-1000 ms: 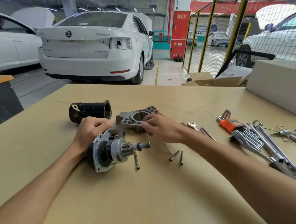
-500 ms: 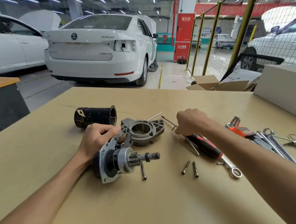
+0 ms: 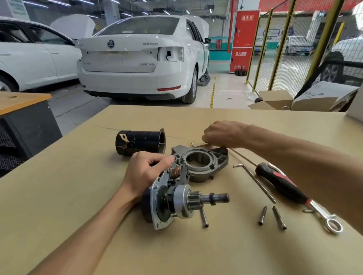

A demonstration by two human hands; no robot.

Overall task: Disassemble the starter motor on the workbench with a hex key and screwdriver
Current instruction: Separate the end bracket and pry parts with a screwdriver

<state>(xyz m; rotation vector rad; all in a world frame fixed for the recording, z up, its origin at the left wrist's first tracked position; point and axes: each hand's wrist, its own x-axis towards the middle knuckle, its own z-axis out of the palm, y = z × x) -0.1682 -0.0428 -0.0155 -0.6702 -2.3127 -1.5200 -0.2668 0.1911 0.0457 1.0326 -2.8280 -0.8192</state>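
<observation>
The starter motor core [image 3: 176, 199] lies on its side on the workbench [image 3: 74, 207], its pinion shaft pointing right. My left hand [image 3: 146, 171] grips its upper rear part. Behind it sits the grey cast nose housing [image 3: 201, 163], and further back the black cylindrical motor casing [image 3: 140, 142]. My right hand [image 3: 223, 134] is behind the housing, fingers curled round a thin hex key [image 3: 198, 145] whose end sticks out to the left. A second hex key [image 3: 255, 181] and a red-and-black screwdriver [image 3: 283, 184] lie to the right.
Three loose bolts [image 3: 204, 218] [image 3: 262, 215] [image 3: 279, 218] lie in front. A ring spanner [image 3: 325, 217] lies under my right forearm. Cardboard boxes [image 3: 280, 103] stand at the far right edge. A white car [image 3: 141, 59] and a mesh fence [image 3: 298, 45] are beyond the bench.
My right hand has moved from the nose housing to the right, then back and left behind the housing, picking up a thin hex key. My left hand stays on the starter motor core.
</observation>
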